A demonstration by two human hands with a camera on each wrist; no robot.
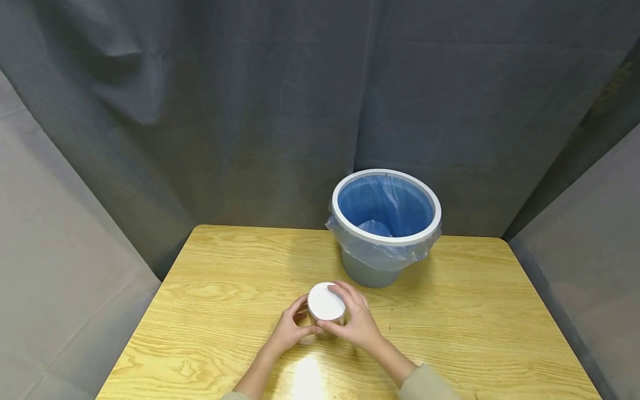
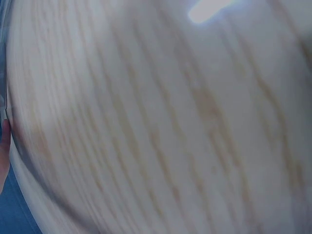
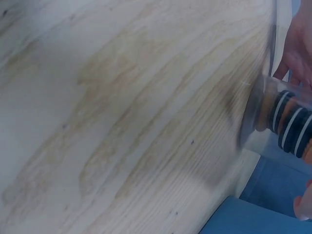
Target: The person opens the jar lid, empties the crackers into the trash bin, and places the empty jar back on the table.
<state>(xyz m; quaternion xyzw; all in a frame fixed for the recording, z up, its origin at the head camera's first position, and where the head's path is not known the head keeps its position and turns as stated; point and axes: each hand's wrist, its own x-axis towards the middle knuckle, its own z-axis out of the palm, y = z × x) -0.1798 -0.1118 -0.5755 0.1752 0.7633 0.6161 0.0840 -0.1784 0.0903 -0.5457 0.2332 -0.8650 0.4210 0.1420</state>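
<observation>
A clear jar [image 3: 265, 141] with a white lid [image 1: 326, 301] stands on the wooden table near the middle of the head view. Through its wall, the right wrist view shows round dark pieces with pale stripes and orange-brown ones, stacked together; their kind is not clear. My left hand [image 1: 290, 329] curves around the jar's left side, thumb in front. From the right, my right hand [image 1: 357, 319] grips the lid's edge, fingers over the top and thumb at the front. Only a sliver of the left hand [image 2: 4, 153] appears in the left wrist view.
Behind the jar and slightly right stands a grey bin [image 1: 370, 272] with a white rim, lined with a translucent blue bag [image 1: 385, 205]. Grey curtains [image 1: 260, 111] hang behind the wooden table [image 1: 215, 289] and at both sides.
</observation>
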